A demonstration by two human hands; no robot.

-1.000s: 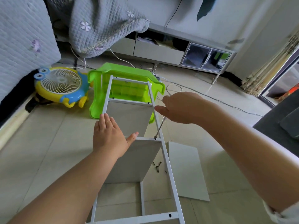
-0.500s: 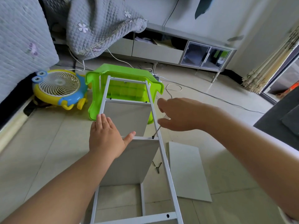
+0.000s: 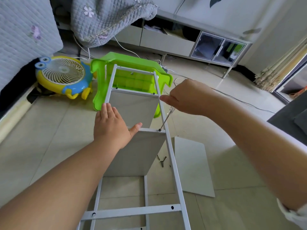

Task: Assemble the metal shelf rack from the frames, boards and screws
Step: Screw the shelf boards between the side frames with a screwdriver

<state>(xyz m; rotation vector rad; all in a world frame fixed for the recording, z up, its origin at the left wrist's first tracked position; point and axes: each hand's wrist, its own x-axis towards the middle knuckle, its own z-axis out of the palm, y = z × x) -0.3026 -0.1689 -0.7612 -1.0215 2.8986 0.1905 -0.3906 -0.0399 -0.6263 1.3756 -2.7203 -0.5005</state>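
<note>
We had the white metal frame [image 3: 172, 165] lying ladder-like over the tiled floor, its far end against a green stool [image 3: 132, 63]. Our left hand [image 3: 111, 128] lay flat, fingers together, on a pale grey board [image 3: 137, 153] standing under a crossbar. Our right hand [image 3: 187, 97] gripped a screwdriver [image 3: 166, 120], its tip on a dark screw [image 3: 160, 130]. Another board [image 3: 192, 165] and loose screws [image 3: 162, 161] lay beside the frame.

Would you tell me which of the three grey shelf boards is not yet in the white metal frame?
The grey shelf board lying flat on the floor, right of the white metal frame; the other two stand between its rails.
</note>
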